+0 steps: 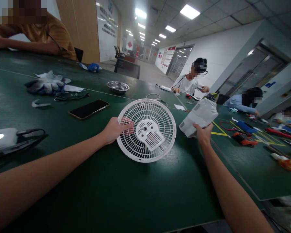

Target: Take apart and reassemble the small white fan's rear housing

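A round white fan grille (169,124) with a slotted centre plate is held up at the middle of the view. My left hand (115,129) grips its left rim, with fingers showing through the bars. To the right, my right hand (203,134) holds a white plastic housing (200,113) from below, tilted and apart from the grille. A thin white cable (152,94) lies behind the grille.
On the green table (106,194) are a phone (89,109), a metal bowl (118,86), gloves (47,83) and a white device (2,139) at left. Tools, including an orange-black one (244,139), lie right. Several people sit around.
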`<action>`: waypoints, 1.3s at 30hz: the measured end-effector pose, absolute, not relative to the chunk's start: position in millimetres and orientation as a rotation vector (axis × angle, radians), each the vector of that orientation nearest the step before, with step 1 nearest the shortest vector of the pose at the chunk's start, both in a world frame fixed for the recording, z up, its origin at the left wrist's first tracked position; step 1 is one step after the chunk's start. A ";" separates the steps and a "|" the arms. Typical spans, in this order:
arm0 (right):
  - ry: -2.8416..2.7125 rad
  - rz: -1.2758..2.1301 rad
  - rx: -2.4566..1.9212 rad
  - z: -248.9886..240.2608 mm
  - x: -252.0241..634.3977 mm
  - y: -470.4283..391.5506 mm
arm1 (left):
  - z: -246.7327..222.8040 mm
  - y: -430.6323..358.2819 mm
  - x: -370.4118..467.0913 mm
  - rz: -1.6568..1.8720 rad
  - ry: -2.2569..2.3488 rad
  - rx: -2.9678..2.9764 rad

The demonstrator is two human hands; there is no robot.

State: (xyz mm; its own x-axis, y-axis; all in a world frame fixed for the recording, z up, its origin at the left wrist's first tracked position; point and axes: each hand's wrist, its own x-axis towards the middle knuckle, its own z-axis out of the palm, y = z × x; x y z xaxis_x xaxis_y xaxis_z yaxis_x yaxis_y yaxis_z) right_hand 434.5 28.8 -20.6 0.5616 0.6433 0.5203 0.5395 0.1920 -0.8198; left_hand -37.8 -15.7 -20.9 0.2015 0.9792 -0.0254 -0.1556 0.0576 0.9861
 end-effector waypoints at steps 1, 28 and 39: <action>-1.063 0.098 -1.444 -20.8 435.0 29.8 | -20.2 -16.0 -37.6 1.099 0.967 1.147; -0.997 -0.131 -1.376 -4.8 443.2 31.9 | -19.4 -17.7 -37.5 1.125 0.934 1.159; -1.090 -0.084 -1.353 5.0 426.3 21.0 | -18.5 -17.3 -35.8 1.121 0.975 1.132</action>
